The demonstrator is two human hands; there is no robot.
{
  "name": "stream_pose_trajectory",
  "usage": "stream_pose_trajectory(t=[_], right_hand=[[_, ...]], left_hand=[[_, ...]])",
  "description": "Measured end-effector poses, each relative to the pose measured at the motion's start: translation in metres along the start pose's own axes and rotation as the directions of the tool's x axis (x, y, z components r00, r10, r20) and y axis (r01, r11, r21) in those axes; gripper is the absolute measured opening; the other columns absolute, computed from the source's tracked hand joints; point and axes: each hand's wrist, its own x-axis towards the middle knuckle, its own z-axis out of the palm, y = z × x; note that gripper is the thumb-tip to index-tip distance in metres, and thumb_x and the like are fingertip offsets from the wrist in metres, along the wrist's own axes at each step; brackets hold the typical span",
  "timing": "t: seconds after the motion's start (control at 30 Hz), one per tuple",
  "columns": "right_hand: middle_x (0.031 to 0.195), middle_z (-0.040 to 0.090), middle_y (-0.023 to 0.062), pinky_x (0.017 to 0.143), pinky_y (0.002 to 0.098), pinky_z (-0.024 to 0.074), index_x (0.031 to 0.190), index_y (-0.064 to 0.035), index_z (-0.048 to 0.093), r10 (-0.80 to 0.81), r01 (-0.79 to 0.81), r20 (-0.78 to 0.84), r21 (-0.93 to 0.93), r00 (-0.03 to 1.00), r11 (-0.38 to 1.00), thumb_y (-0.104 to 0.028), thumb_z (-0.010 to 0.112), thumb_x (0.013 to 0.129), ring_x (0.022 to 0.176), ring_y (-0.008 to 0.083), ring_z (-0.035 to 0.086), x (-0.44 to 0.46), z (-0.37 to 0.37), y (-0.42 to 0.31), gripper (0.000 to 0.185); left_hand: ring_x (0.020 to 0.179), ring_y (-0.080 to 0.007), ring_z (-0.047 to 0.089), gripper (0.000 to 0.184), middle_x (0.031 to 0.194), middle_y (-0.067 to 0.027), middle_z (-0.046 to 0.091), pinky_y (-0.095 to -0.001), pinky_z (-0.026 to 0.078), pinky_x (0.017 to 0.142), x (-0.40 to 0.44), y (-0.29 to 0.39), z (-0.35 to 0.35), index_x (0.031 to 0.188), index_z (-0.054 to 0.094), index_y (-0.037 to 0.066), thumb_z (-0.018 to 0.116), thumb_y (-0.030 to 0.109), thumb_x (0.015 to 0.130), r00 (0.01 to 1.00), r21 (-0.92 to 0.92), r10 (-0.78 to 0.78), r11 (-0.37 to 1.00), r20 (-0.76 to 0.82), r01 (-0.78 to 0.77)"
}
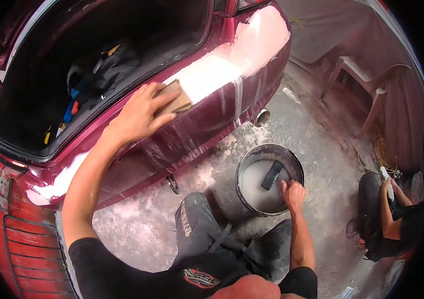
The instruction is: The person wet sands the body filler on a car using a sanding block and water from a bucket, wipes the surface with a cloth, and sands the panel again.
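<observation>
My left grip is grasping the folded tan sheet at eleven o'clock, probably pressing it flat against the bumper. At four o'clock, my right grip is curling at the bucket, beside the black block; whether holding, I cannot tell.

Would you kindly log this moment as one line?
left hand: holding tan rectangular pad against maroon car bumper | right hand: at round black bucket

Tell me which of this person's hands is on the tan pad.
The left hand: it holds the tan pad against the maroon car, whereas the right hand is at the rim of the bucket.
</observation>
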Motion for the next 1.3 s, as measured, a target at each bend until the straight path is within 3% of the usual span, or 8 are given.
stream_pose_trajectory(t=[0.2, 0.47, 0.67, 0.83, 0.93, 1.07, 1.17, 1.3], right_hand=[[0.088, 0.075, 0.0171, 0.082, 0.0511, 0.0514, 0.087, -0.0059, 0.077, 0.006, -0.006, 0.013, -0.026, 1.000, 1.000, -0.046, 0.073, 0.090, 0.084, 0.0365, 0.073, 0.001, -0.002, 0.002, 0.041], [0.091, 0.077, 0.0157, 0.084, 0.0493, 0.0505, 0.091, -0.0052, 0.078, -0.036, 0.049, 0.110, -0.115, 0.993, 0.992, -0.048, 0.071, 0.091, 0.087, 0.0341, 0.074, -0.005, -0.013, -0.009, 0.044], [0.089, 0.077, 0.0162, 0.085, 0.0521, 0.0523, 0.087, -0.0056, 0.078, 0.010, -0.002, 0.060, -0.127, 0.998, 0.992, -0.048, 0.072, 0.091, 0.085, 0.0370, 0.074, -0.003, -0.014, -0.014, 0.043], [0.094, 0.076, 0.0156, 0.114, 0.0655, 0.0361, 0.092, -0.0068, 0.077, -0.066, 0.067, 0.061, -0.016, 0.996, 0.998, -0.051, 0.069, 0.094, 0.095, 0.0363, 0.073, -0.020, -0.021, -0.009, 0.045], [0.096, 0.076, 0.0157, 0.115, 0.0665, 0.0346, 0.099, -0.0061, 0.077, -0.109, 0.111, 0.036, -0.078, 0.993, 0.991, -0.046, 0.069, 0.095, 0.093, 0.0378, 0.072, -0.027, -0.014, -0.005, 0.041], [0.099, 0.074, 0.0172, 0.109, 0.0651, 0.0381, 0.104, -0.0020, 0.074, -0.169, 0.205, -0.180, 0.206, 0.969, 0.957, -0.035, 0.072, 0.095, 0.093, 0.0363, 0.070, -0.039, -0.026, -0.036, 0.034], [0.104, 0.073, 0.0143, 0.097, 0.0500, 0.0519, 0.128, -0.0006, 0.067, -0.189, 0.250, -0.163, 0.657, 0.968, 0.712, -0.025, 0.067, 0.102, 0.096, 0.0304, 0.070, -0.048, -0.053, -0.077, 0.036], [0.135, 0.062, 0.0170, 0.093, 0.0440, 0.0576, 0.155, -0.0061, 0.041, -0.085, -0.134, 0.122, 0.981, 0.989, -0.142, -0.037, 0.054, 0.110, 0.119, 0.0303, 0.066, -0.057, -0.056, -0.102, 0.056]], left_hand=[[0.130, -0.0401, 0.053, 0.058, 0.141, -0.0232, 0.055, -0.0487, 0.043, 0.112, 0.105, -0.001, 0.026, 0.150, 0.056, 0.014, 0.066, 0.036, 0.097, 1.000, -0.078, -0.018, 0.997, -0.011, 0.017], [0.129, -0.0381, 0.054, 0.060, 0.140, -0.0221, 0.055, -0.0500, 0.042, 0.112, -0.024, 0.003, -0.007, 0.147, 0.060, 0.011, 0.073, 0.034, 0.093, 1.000, -0.031, -0.008, 0.999, -0.012, 0.007], [0.120, -0.0409, 0.055, 0.051, 0.127, -0.0221, 0.059, -0.0503, 0.045, 0.105, 0.123, 0.007, 0.041, 0.140, 0.064, 0.019, 0.066, 0.045, 0.095, 0.996, -0.091, -0.082, 0.993, -0.036, 0.078], [0.112, -0.0433, 0.059, 0.051, 0.123, -0.0231, 0.061, -0.0541, 0.049, 0.098, 0.050, 0.034, 0.013, 0.140, 0.064, 0.020, 0.070, 0.041, 0.094, 0.985, -0.066, -0.165, 0.985, -0.051, 0.161], [0.108, -0.0420, 0.060, 0.055, 0.127, -0.0240, 0.059, -0.0517, 0.049, 0.097, -0.010, 0.054, -0.008, 0.140, 0.064, 0.014, 0.076, 0.036, 0.091, 0.977, -0.010, -0.202, 0.979, -0.068, 0.202], [0.108, -0.0413, 0.060, 0.057, 0.128, -0.0246, 0.059, -0.0517, 0.050, 0.096, -0.020, 0.096, -0.010, 0.138, 0.065, 0.009, 0.077, 0.035, 0.089, 0.971, 0.035, -0.235, 0.971, -0.039, 0.236], [0.109, -0.0419, 0.059, 0.060, 0.127, -0.0265, 0.058, -0.0533, 0.051, 0.095, 0.004, 0.153, 0.029, 0.144, 0.060, 0.011, 0.073, 0.039, 0.092, 0.994, -0.081, -0.069, 0.995, -0.084, 0.063], [0.115, -0.0403, 0.053, 0.059, 0.133, -0.0231, 0.054, -0.0534, 0.046, 0.098, 0.039, 0.236, 0.172, 0.149, 0.058, 0.022, 0.069, 0.043, 0.095, 0.993, -0.334, -0.113, 0.936, 0.022, 0.114]])
